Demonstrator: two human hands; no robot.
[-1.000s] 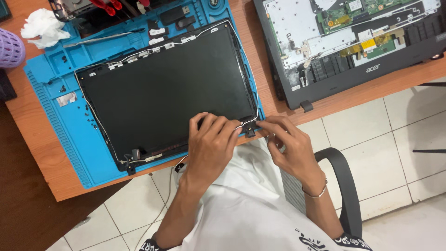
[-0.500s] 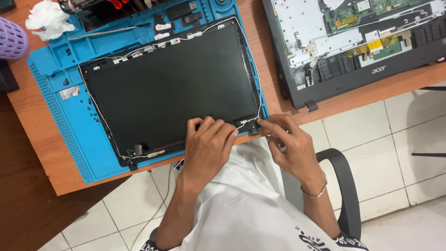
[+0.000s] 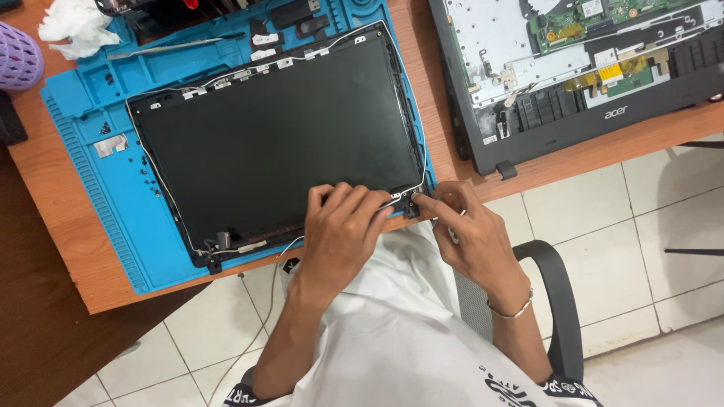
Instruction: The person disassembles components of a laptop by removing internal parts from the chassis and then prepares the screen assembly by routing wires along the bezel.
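Indoors, both grips pinching laptop lid (image 3: pixel 279 143) corner, left hand (image 3: pixel 343 230), right hand (image 3: pixel 467 234), blue mat (image 3: pixel 83 151), wood desk (image 3: pixel 45 203), tiled floor (image 3: pixel 641 226).

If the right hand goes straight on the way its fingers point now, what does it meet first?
The right hand points left along the desk edge; it would probably first meet the black hinge corner of the black laptop screen panel, then the left hand's fingertips.

A single head-worn camera is looking steeply down from above the seated person, facing the near edge of the counter (image 3: pixel 68 249) and the tiled floor (image 3: pixel 664 249) beneath. It is sitting fairly close, taking in both forearms at the bottom and cutting off the counter's far side.
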